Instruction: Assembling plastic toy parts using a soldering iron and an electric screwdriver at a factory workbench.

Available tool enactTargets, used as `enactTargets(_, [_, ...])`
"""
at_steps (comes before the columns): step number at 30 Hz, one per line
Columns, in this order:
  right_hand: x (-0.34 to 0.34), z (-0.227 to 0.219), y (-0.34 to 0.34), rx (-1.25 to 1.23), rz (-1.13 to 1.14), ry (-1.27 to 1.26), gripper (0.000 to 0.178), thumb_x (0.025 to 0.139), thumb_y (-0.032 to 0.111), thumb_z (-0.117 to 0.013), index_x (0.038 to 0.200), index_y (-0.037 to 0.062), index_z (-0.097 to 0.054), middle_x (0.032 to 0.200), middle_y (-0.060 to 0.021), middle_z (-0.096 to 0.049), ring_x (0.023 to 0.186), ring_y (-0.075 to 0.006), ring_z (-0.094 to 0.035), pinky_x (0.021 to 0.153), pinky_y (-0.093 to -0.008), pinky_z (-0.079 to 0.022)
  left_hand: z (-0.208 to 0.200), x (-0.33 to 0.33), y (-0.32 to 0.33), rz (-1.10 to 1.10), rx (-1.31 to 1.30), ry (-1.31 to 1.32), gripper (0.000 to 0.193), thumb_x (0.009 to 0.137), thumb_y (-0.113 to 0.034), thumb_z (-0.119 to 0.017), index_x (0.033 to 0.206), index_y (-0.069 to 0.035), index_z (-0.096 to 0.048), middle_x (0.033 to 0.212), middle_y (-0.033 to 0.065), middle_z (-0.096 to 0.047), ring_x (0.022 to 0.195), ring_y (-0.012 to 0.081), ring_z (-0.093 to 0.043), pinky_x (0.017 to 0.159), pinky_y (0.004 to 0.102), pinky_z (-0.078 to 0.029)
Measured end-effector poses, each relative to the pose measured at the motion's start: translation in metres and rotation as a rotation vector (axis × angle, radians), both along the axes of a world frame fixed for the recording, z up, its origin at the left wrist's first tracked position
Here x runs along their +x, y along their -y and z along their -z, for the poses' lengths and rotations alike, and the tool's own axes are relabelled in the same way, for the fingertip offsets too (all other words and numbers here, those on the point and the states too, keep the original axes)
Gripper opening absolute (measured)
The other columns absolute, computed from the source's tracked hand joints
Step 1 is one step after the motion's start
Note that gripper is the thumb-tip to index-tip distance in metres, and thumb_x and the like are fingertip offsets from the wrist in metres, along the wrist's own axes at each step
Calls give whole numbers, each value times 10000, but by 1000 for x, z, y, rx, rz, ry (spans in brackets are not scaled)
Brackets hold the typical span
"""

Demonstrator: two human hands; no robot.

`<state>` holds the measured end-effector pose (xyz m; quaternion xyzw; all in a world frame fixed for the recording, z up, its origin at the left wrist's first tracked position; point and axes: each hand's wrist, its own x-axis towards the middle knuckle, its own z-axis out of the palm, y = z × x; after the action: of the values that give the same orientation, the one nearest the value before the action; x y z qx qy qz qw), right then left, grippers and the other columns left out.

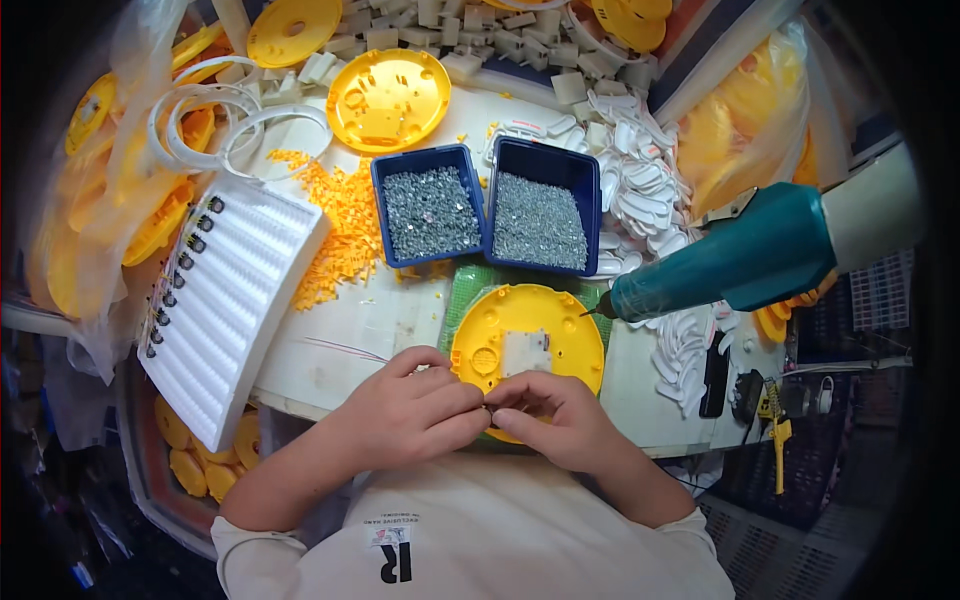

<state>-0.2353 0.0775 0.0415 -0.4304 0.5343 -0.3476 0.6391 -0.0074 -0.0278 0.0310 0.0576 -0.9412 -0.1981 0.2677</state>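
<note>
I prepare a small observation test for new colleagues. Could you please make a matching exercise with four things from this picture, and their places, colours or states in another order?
1. Power tool
2. White ribbed tray
3. Blue bins
4. Left hand and right hand

A. Hold small metal pieces
B. Meet over the near edge of the yellow disc
C. Teal body
D. Left of the loose yellow pieces

Pairs: 1-C, 2-D, 3-A, 4-B

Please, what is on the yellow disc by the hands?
A white block sits on the disc, whose near part the fingers partly cover; anything beneath them is hidden.
</note>
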Motion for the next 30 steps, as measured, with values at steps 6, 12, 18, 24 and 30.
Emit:
enactTargets(6, [1,-7,12,-727,-111,-767,211,843,64,-776,1036,9,-710,1043,-140,-731,931,-269,-733,835,-346,-582,19,-4,1,-140,66,-20,287,803,-146,-804,1066,-116,-692,1019,26,-722,885,223,-695,920,426,-523])
enactTargets(12, [0,38,36,-923,-101,-1008,201,820,139,-787,970,35,-702,1093,-135,-707,1092,-332,-687,953,-442,-547,19,-2,20,-235,233,15,342,794,-113,-834,1095,-71,-676,1134,96,-708,1018,302,-680,908,428,-521])
enactTargets(18, [5,40,38,-898,-115,-1026,182,816,124,-770,958,39,-695,1124,-129,-689,1110,-330,-649,989,-456,-512,13,-2,62,-446,227,-22,289,850,-94,-789,1114,-52,-678,1111,122,-712,1047,341,-676,901,430,-519])
enactTargets(24, [3,40,37,-887,-100,-1032,197,786,102,-789,948,46,-692,1129,-108,-682,1051,-332,-654,925,-438,-531,30,-30,125,-517,95,51,206,873,-121,-763,1058,-59,-698,1055,101,-696,1010,311,-669,881,431,-512])
enactTargets(30, [-15,30,31,-848,-69,-1036,206,768,87,-792,939,44,-686,1095,-110,-690,1006,-326,-663,885,-428,-538,40,-43,142,-615,-157,327,140,879,-216,-753,970,-114,-726,1038,21,-674,1081,220,-614,949,402,-458])
